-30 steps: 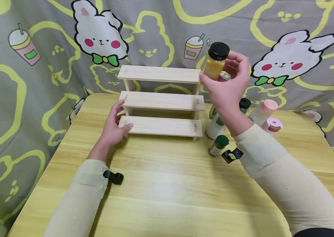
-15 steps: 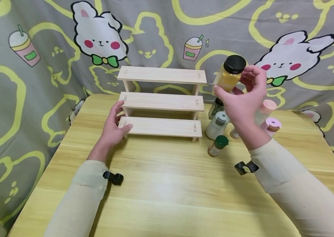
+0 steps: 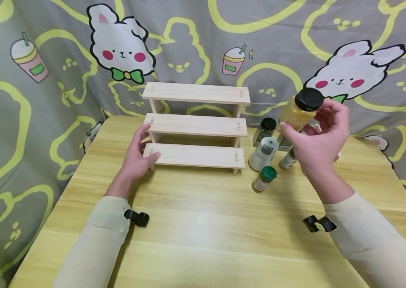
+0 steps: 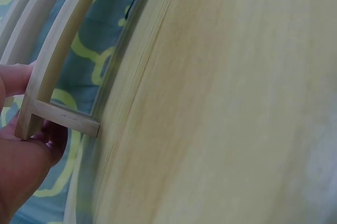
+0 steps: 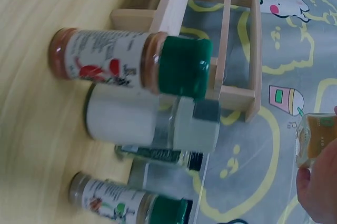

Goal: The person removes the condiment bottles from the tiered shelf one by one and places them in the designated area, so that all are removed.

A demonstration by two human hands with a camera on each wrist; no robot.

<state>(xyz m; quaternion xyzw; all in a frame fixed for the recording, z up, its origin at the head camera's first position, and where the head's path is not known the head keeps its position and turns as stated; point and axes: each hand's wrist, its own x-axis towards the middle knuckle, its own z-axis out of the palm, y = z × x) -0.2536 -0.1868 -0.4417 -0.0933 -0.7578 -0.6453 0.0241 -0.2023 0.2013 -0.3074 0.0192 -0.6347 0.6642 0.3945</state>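
Note:
My left hand (image 3: 137, 156) grips the left end of a three-tier wooden rack (image 3: 195, 155), its thumb over the lowest shelf; the left wrist view shows fingers behind and under the shelf end (image 4: 37, 103). Raised above the table on the right, my right hand (image 3: 320, 138) holds a spice jar (image 3: 298, 112) with a black lid and yellow contents, tilted. In the right wrist view only part of that jar (image 5: 318, 137) shows at the right edge. No jar stands on the rack's shelves.
Right of the rack stand a green-capped shaker (image 3: 263, 179), a white container (image 3: 263, 155), a black-lidded jar (image 3: 265, 131) and another green-capped shaker (image 5: 126, 203). More bottles are partly hidden behind my right hand. A patterned curtain (image 3: 188, 48) hangs behind the table.
My right hand has moved right and down with the spice jar, away from the top shelf and over the bottles. The left hand stays on the rack.

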